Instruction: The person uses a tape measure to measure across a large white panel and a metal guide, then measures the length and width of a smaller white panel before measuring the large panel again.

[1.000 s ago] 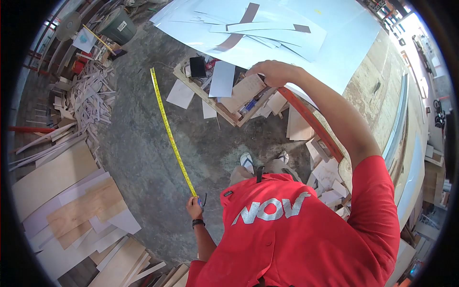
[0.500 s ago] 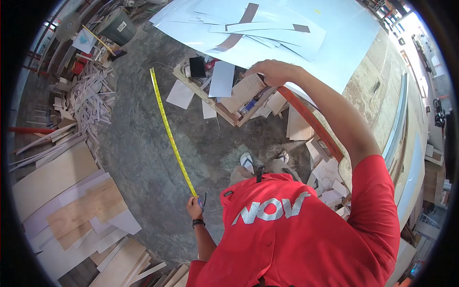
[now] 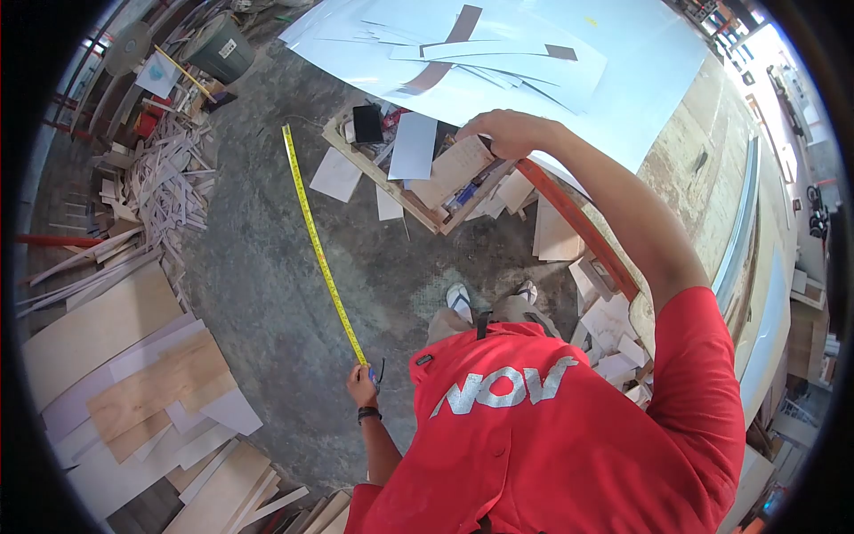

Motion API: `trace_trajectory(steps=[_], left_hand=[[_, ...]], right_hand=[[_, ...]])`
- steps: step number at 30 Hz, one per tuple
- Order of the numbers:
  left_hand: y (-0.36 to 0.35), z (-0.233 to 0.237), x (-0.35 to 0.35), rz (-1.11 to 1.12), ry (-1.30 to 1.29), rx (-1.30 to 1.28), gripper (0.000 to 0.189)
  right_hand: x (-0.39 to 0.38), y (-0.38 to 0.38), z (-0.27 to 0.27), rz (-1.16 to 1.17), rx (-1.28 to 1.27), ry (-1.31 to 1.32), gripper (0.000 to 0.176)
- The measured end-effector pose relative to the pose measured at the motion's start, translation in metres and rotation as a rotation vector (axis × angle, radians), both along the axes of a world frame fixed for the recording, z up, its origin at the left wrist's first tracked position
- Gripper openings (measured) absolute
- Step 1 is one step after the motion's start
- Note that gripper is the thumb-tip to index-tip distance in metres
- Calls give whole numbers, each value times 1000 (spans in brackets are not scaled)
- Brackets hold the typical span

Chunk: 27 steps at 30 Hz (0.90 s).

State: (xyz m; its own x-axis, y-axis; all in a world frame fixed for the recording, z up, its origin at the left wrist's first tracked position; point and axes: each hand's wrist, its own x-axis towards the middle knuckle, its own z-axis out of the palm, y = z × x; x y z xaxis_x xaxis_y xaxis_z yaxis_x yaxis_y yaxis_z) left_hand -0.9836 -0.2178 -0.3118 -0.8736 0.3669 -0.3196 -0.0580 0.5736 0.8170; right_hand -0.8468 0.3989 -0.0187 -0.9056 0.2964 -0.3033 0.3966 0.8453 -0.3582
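Concrete floor (image 3: 249,231), centre; your left hand (image 3: 361,386) grips a tape measure (image 3: 319,254), lower centre: overextension may buckle it; right hand (image 3: 509,133), grip unclear.

A bin (image 3: 216,52) is stood on the floor (image 3: 253,258), with a broom (image 3: 184,75) placed just beside it. Thin offcuts (image 3: 174,191) are heaped nearer, and boards (image 3: 102,329) are piled nearer still, partly covered by a plywood piece (image 3: 165,387).

A yellow tape measure (image 3: 315,245) is being held extended by the left hand (image 3: 362,386), while the right hand (image 3: 509,135) is being held beside a red edge strip (image 3: 583,233). Loose strips (image 3: 466,22) are being borne by a white sheet (image 3: 649,53), and papers (image 3: 414,147) are being held in a wooden box (image 3: 430,219).
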Motion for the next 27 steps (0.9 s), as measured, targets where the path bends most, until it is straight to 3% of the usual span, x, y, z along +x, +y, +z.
trace_trajectory(steps=[27], left_hand=[[6, 18, 8, 42, -37, -44, 17]], right_hand=[[0, 2, -4, 18, 9, 14, 70]])
